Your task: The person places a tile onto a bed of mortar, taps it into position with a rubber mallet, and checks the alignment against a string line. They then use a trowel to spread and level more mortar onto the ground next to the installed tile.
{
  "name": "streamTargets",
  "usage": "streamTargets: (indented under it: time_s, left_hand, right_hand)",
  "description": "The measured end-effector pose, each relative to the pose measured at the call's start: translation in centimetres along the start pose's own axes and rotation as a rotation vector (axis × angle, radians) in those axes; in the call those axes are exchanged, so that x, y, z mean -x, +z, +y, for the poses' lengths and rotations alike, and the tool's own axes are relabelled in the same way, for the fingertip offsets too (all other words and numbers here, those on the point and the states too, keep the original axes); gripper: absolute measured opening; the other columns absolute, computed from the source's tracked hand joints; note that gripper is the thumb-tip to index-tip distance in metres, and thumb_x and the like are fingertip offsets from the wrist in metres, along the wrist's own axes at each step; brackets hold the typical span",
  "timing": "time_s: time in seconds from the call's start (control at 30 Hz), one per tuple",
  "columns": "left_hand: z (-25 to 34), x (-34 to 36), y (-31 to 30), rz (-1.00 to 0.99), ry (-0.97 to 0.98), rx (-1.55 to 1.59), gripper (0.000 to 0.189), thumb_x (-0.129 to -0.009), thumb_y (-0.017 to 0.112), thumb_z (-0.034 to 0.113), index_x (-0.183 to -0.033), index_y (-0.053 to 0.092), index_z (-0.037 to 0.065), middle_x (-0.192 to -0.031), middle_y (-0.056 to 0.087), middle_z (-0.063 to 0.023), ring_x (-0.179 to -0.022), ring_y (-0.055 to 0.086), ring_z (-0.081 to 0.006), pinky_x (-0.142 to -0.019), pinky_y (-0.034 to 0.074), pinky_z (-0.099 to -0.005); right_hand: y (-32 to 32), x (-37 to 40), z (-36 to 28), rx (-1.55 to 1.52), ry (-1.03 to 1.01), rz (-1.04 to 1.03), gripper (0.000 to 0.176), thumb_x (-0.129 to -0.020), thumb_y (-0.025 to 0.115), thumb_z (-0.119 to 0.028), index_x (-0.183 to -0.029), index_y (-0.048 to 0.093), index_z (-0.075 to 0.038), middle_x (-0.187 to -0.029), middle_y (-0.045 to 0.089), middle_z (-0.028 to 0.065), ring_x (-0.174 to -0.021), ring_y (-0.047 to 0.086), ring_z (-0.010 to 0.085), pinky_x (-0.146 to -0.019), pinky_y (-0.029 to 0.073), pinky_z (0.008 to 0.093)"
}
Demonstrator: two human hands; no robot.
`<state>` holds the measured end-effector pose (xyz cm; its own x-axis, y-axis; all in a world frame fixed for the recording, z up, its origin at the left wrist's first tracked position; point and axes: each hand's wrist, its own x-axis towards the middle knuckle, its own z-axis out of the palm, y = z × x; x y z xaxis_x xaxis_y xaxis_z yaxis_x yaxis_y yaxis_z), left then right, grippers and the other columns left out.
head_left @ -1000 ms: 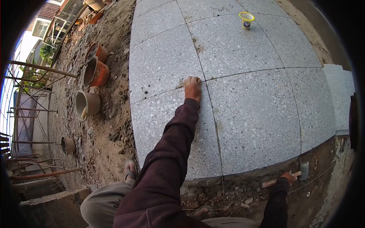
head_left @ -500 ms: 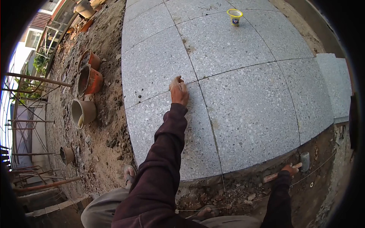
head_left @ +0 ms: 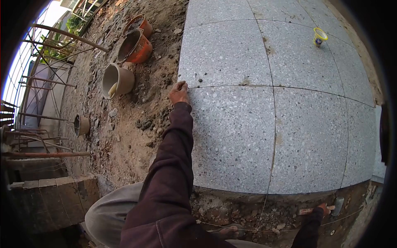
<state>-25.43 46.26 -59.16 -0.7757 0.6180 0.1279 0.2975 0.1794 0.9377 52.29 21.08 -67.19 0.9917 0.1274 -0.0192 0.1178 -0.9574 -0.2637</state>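
Note:
My left hand [head_left: 179, 93] reaches forward to the left edge of a grey speckled floor tile [head_left: 231, 128], beside the seam with the tile beyond. Its fingers are curled together; whatever may be in them is hidden. Low on the right, my right hand [head_left: 325, 209] is closed around the wooden handle of a mallet [head_left: 338, 205], whose grey head sticks out to the right. The mallet is over the dirt strip along the tiles' near edge. Small dark crumbs of mortar [head_left: 200, 80] lie on the tile just past my left hand.
Left of the paving are rubble soil [head_left: 136, 136], an orange bucket [head_left: 140, 50], a grey bucket [head_left: 125, 80] and scaffolding poles [head_left: 49, 117]. A yellow-rimmed cup [head_left: 318, 39] stands on the far tiles. A thin string [head_left: 244, 230] runs across the near dirt strip.
My left hand has slid left along the seam to the tile's outer edge. The view has turned left. My right hand still grips the mallet over the dirt strip.

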Motion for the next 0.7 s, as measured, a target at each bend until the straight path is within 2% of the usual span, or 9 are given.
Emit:
streamTargets:
  time_s: [0.1,0.2,0.3,0.4,0.47,0.57,0.7]
  left_hand:
    - [-0.1,-0.4,0.4,-0.029,-0.006,-0.102,0.014,-0.076,0.063,0.004,-0.090,0.063,0.002,-0.078,0.063,-0.0025,-0.070,0.055,-0.0094,-0.063,0.045,-0.0228]
    - [-0.5,-0.2,0.7,-0.021,0.085,-0.200,0.012,-0.077,0.062,0.005,-0.089,0.062,0.003,-0.075,0.063,-0.0043,-0.067,0.055,-0.0100,-0.061,0.045,-0.0246]
    - [-0.7,-0.1,0.4,-0.023,0.177,-0.301,0.010,-0.077,0.061,0.006,-0.087,0.060,0.004,-0.072,0.062,-0.0070,-0.065,0.055,-0.0115,-0.061,0.045,-0.0263]
    - [-0.3,0.4,0.1,-0.008,0.202,-0.348,0.010,-0.077,0.061,0.007,-0.086,0.059,0.004,-0.071,0.061,-0.0085,-0.065,0.056,-0.0134,-0.061,0.045,-0.0272]
    - [-0.6,0.3,0.0,-0.026,0.177,-0.360,0.011,-0.077,0.062,0.007,-0.086,0.059,0.003,-0.071,0.062,-0.0092,-0.066,0.058,-0.0151,-0.061,0.045,-0.0275]
    - [-1.8,-0.4,-0.1,-0.049,0.249,-0.426,0.011,-0.076,0.061,0.006,-0.086,0.059,0.003,-0.073,0.062,-0.0112,-0.068,0.060,-0.0196,-0.061,0.046,-0.0290]
    - [0.1,0.1,0.1,-0.116,0.329,-0.538,0.010,-0.076,0.060,0.005,-0.087,0.060,0.004,-0.076,0.063,-0.0133,-0.071,0.062,-0.0232,-0.063,0.047,-0.0307]
  right_hand:
    - [-1.0,1.2,-0.7,0.047,-0.126,0.027,0.059,-0.078,0.054,-0.021,-0.131,0.031,-0.010,-0.108,0.048,0.0295,-0.095,0.052,0.0422,-0.082,0.042,0.0440]
    - [-1.1,1.3,-0.8,0.032,-0.172,0.050,0.056,-0.078,0.055,-0.021,-0.128,0.034,-0.006,-0.108,0.048,0.0297,-0.095,0.053,0.0421,-0.082,0.042,0.0443]
    - [-1.3,1.3,-1.0,0.086,-0.131,0.024,0.051,-0.075,0.056,-0.022,-0.110,0.043,0.013,-0.104,0.053,0.0287,-0.096,0.053,0.0401,-0.084,0.043,0.0420]
    - [-2.4,2.7,-2.2,-0.007,0.005,-0.023,0.052,-0.075,0.057,-0.023,-0.110,0.044,0.013,-0.104,0.053,0.0293,-0.097,0.053,0.0399,-0.085,0.042,0.0418]
    - [-2.4,2.9,-2.4,-0.008,0.008,-0.019,0.052,-0.075,0.057,-0.024,-0.110,0.043,0.012,-0.104,0.053,0.0293,-0.097,0.053,0.0399,-0.085,0.042,0.0420]
    - [-0.4,0.1,-0.1,0.029,-0.055,-0.001,0.052,-0.076,0.057,-0.025,-0.110,0.043,0.011,-0.104,0.053,0.0289,-0.098,0.053,0.0399,-0.084,0.042,0.0425]
    - [0.3,-0.6,0.7,0.069,-0.062,0.009,0.052,-0.077,0.057,-0.027,-0.110,0.042,0.010,-0.105,0.053,0.0279,-0.098,0.052,0.0397,-0.084,0.042,0.0429]
